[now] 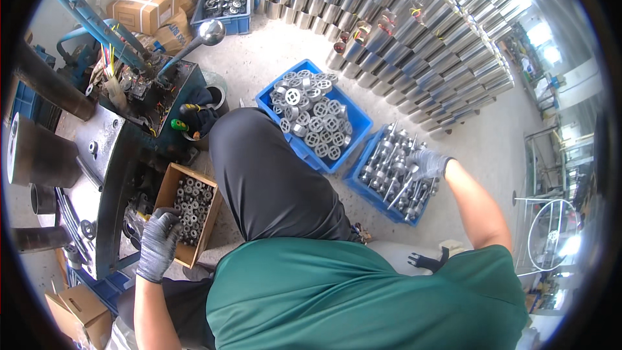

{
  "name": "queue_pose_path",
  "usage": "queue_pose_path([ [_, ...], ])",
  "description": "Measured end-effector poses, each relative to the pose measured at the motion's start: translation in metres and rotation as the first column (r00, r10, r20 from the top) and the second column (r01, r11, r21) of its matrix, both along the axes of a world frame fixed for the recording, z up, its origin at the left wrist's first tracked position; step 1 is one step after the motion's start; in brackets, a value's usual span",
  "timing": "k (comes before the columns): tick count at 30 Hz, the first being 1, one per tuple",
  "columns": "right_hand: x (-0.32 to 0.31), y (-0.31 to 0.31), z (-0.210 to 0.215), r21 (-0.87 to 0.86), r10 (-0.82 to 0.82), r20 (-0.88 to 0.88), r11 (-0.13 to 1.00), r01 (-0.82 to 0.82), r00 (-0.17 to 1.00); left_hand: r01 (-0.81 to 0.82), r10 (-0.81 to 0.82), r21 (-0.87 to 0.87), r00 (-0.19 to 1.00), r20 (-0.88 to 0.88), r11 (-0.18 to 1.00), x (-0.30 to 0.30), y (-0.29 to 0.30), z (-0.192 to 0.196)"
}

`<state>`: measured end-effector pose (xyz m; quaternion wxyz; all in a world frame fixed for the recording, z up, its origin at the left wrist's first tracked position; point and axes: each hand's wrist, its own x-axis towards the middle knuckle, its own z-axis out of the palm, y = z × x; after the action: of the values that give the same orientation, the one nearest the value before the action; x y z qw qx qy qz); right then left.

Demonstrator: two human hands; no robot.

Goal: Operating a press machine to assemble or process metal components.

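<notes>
Whether your grey-gloved left hand (162,233) and right hand (427,164) grip, I cannot tell. Long silver metal shafts (401,190), crowded inside the blue plastic crate (370,196), might tangle if pulled.

From my station I'm looking down on a pale grey floor (267,46). A blue bin (358,123) stands on it near the middle, with a second blue bin (372,196) just beside it on the right and a smaller blue bin (238,24) farther back. Shiny metal tubes (382,58) stand upright on it in close rows. I can't tell what the wooden box (208,230) at the left rests on.
</notes>
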<state>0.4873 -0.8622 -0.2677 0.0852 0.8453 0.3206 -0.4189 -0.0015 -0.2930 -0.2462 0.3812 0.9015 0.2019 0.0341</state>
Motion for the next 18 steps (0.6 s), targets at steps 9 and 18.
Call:
queue_pose_path([
  [9, 0.04, -0.071, -0.127, 0.542, -0.483, -0.074, 0.715, 0.441, 0.873, 0.01, -0.01, 0.0, 0.998, -0.067, 1.0, 0.006, 0.005, -0.019],
  [18, -0.014, 0.007, -0.137, 0.586, -0.495, 0.584, 0.805, 0.088, 0.643, 0.015, -0.003, 0.087, 0.99, -0.14, 0.996, 0.006, 0.008, -0.021],
])
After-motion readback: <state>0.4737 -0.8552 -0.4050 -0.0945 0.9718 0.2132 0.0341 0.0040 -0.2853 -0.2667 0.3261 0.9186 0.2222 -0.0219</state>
